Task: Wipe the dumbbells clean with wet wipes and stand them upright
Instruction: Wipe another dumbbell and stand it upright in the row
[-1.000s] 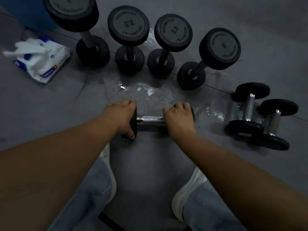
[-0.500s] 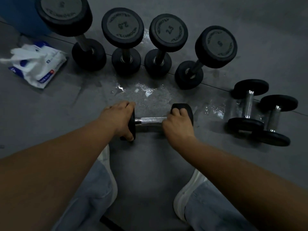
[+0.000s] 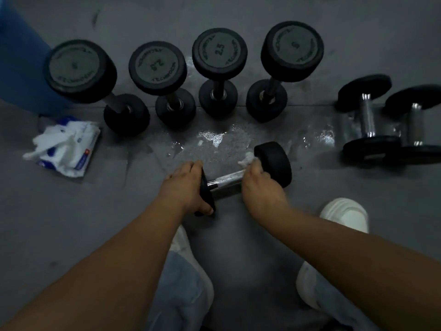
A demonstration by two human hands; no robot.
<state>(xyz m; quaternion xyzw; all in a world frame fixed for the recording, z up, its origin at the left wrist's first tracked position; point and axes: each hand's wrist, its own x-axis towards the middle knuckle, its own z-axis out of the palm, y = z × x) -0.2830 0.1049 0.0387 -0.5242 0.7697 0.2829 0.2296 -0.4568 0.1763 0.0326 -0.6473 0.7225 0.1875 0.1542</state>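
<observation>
A small black dumbbell [image 3: 274,163] with a chrome handle lies across the floor in front of me, its right end raised a little. My left hand [image 3: 185,187] grips its left head. My right hand [image 3: 260,185] is curled over the handle by the right head and holds a white wet wipe [image 3: 247,161] that sticks out above the fingers. Several dumbbells [image 3: 219,56] stand upright in a row behind it. Two more dumbbells [image 3: 367,120] lie on their sides at the right.
An open pack of wet wipes [image 3: 69,144] lies on the grey floor at the left. A wet patch [image 3: 222,139] shines between the row and my hands. A blue object [image 3: 16,56] stands at the far left. My white shoes [image 3: 346,213] flank the dumbbell.
The dumbbell's right end has lifted and swung away from me. My right hand slid from the right head onto the handle, and the white wipe now shows. The view shifted.
</observation>
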